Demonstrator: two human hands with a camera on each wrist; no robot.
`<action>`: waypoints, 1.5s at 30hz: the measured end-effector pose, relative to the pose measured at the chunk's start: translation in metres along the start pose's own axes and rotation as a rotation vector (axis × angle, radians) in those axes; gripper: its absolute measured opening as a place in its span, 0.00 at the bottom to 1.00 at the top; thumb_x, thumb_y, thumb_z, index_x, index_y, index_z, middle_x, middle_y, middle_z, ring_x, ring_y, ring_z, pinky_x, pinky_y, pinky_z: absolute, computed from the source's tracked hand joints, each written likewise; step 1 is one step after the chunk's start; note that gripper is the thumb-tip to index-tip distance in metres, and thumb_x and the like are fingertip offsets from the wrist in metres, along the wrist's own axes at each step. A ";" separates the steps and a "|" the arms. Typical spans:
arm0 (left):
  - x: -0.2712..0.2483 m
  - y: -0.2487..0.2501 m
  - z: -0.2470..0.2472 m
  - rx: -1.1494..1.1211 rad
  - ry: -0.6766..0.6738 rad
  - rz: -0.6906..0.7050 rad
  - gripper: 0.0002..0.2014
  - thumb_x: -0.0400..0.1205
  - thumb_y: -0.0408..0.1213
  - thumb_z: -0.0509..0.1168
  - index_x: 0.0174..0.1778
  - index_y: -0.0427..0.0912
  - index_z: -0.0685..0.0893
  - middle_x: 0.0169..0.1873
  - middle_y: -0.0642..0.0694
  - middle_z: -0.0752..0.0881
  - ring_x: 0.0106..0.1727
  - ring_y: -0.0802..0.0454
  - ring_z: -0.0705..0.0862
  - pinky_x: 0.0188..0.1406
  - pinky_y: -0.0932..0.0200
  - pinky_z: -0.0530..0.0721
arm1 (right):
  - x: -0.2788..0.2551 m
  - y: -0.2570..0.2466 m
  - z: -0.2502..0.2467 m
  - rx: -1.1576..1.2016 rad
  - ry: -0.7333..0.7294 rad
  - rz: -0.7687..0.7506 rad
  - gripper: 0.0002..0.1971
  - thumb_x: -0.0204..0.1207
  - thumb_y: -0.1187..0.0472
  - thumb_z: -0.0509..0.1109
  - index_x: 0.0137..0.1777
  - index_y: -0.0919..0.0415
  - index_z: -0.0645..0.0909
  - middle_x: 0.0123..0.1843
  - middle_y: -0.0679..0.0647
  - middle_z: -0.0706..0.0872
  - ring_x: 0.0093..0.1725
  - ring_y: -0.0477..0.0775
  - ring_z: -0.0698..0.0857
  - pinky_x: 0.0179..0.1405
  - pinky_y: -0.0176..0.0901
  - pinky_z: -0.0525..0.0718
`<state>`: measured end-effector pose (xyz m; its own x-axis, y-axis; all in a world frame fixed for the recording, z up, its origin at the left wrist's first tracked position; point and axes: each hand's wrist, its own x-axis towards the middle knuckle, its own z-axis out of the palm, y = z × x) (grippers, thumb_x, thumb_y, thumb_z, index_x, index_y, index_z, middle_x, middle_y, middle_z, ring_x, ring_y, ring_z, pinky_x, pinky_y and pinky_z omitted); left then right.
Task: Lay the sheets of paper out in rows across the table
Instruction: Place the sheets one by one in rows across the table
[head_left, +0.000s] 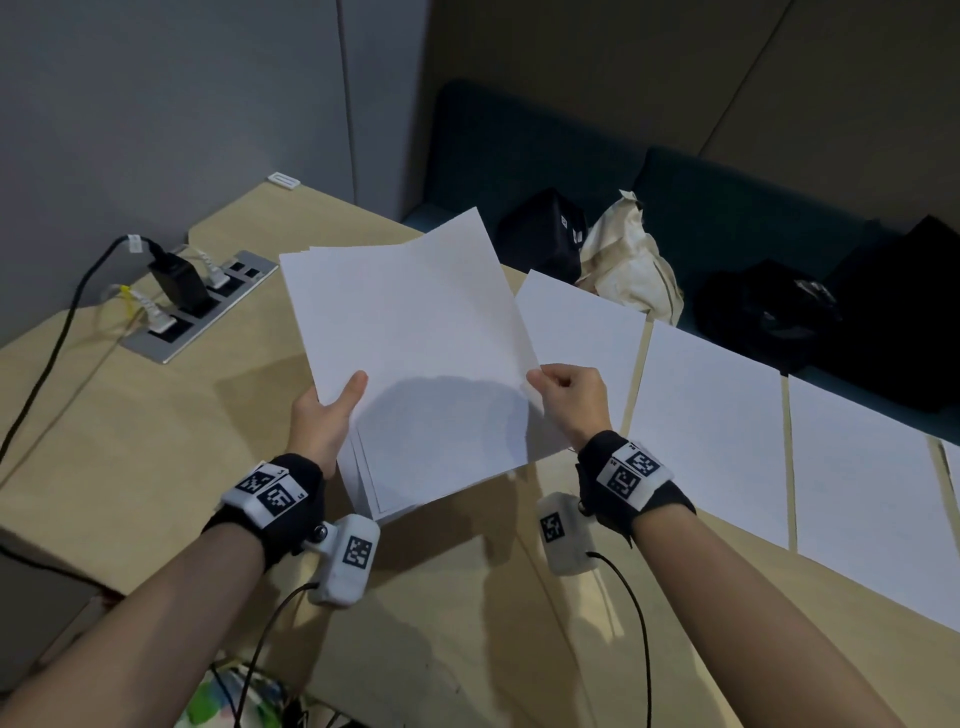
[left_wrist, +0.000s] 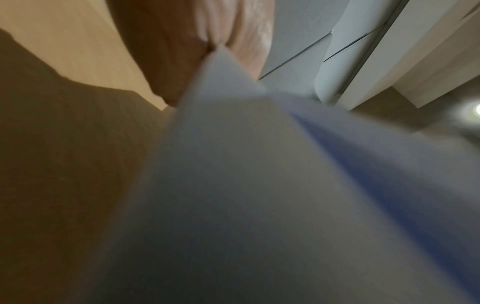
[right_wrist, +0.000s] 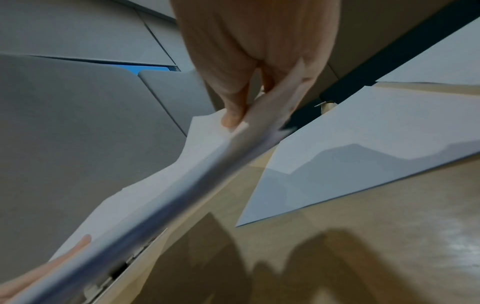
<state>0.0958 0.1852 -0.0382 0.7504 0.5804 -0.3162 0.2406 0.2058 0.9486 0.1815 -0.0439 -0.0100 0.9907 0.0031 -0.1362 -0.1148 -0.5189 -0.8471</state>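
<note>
White paper stack (head_left: 415, 332) pinched both sides: left hand (head_left: 324, 415), right hand (head_left: 569, 397).

I hold the stack of paper (head_left: 415, 353) above the surface (head_left: 156, 426), near the middle, with the left hand (head_left: 324, 415) at its 8 o'clock edge and the right hand (head_left: 571, 400) at its 4 o'clock edge. From 2 o'clock to 4 o'clock, a row of sheets (head_left: 711, 415) lies flat on the surface, side by side. The socket panel (head_left: 202, 306) sits in the surface at 10 o'clock. Behind the far edge, at 1 o'clock, bags (head_left: 628, 265) rest on the bench (head_left: 727, 208).
</note>
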 end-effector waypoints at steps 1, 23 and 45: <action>0.001 -0.001 -0.002 -0.003 0.006 -0.004 0.19 0.80 0.40 0.66 0.65 0.35 0.79 0.62 0.40 0.84 0.60 0.46 0.81 0.64 0.54 0.77 | 0.000 -0.002 0.000 0.023 0.018 -0.001 0.10 0.74 0.61 0.72 0.32 0.61 0.87 0.29 0.52 0.80 0.31 0.48 0.75 0.39 0.37 0.75; 0.001 -0.007 -0.072 -0.046 0.187 -0.022 0.19 0.81 0.36 0.64 0.65 0.31 0.79 0.56 0.45 0.82 0.55 0.48 0.81 0.55 0.56 0.75 | 0.067 -0.029 0.045 0.154 0.226 0.113 0.08 0.82 0.67 0.55 0.59 0.61 0.68 0.48 0.60 0.78 0.40 0.55 0.78 0.25 0.35 0.71; -0.005 -0.014 -0.110 -0.119 0.256 -0.041 0.16 0.81 0.36 0.65 0.63 0.36 0.80 0.45 0.52 0.85 0.52 0.46 0.83 0.53 0.56 0.77 | 0.066 -0.032 0.107 -0.696 -0.191 -0.059 0.31 0.74 0.51 0.71 0.74 0.63 0.67 0.72 0.65 0.65 0.71 0.67 0.68 0.68 0.58 0.70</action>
<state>0.0216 0.2662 -0.0512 0.5582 0.7466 -0.3618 0.1823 0.3151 0.9314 0.2427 0.0644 -0.0472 0.9563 0.1643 -0.2419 0.0746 -0.9370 -0.3412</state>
